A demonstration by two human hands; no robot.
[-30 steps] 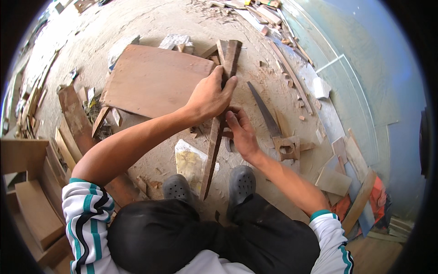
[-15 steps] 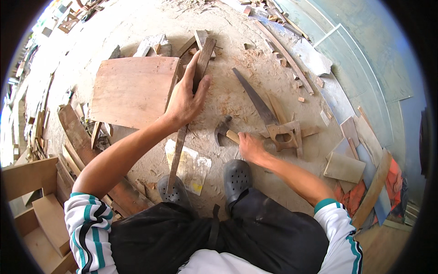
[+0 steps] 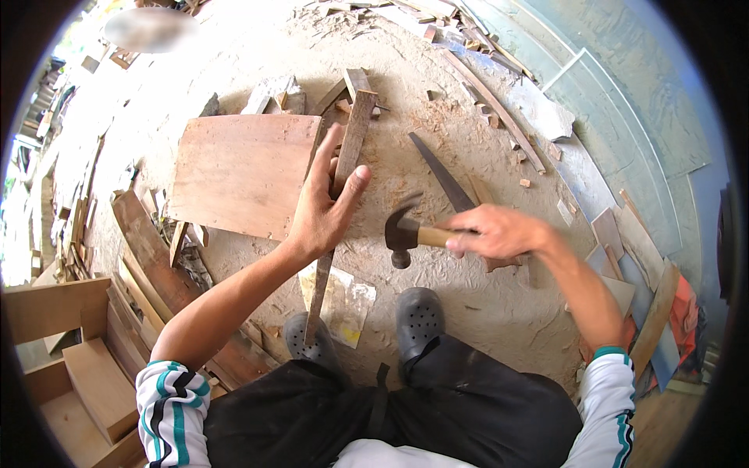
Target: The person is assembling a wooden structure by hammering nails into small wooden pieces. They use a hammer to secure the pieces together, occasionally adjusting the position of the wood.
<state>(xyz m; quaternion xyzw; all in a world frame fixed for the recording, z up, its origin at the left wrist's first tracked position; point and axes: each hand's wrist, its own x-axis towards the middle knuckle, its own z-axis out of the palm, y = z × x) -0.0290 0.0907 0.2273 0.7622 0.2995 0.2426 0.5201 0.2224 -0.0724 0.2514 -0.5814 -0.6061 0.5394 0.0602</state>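
Running from the person's left shoe (image 3: 312,343) up and away to a pile of offcuts, wooden slat (image 3: 355,140) has its long axis almost vertical in view, top end leaning slightly right. Its middle is hidden behind the left hand (image 3: 324,207); lower end sits on or at the shoe, exact contact hard to tell. Left hand is mostly open, fingers spread and extended, palm against the slat, thumb on its right edge; more a loose steadying hold than a clamp.

Hammer (image 3: 406,232) is just right of the left hand, well clear of the slat. Handle runs roughly horizontal, dark head pointing left and down, claw up. Rear of the handle is buried in the right hand (image 3: 499,232), which is closed tight around it.

Beyond the right hand a handsaw (image 3: 441,175) lies on the sandy floor (image 3: 484,312), blade pointing up-left; its handle end is covered by the right hand. Left of the left hand a flat plywood board (image 3: 242,175) lies on the floor, almost touching the slat. Below the left hand, between the shoes, a crumpled plastic sheet (image 3: 347,304). Right shoe (image 3: 421,320) under the hammer. Stacked planks (image 3: 148,257) far left, scraps along the right wall blurred by lens bend.
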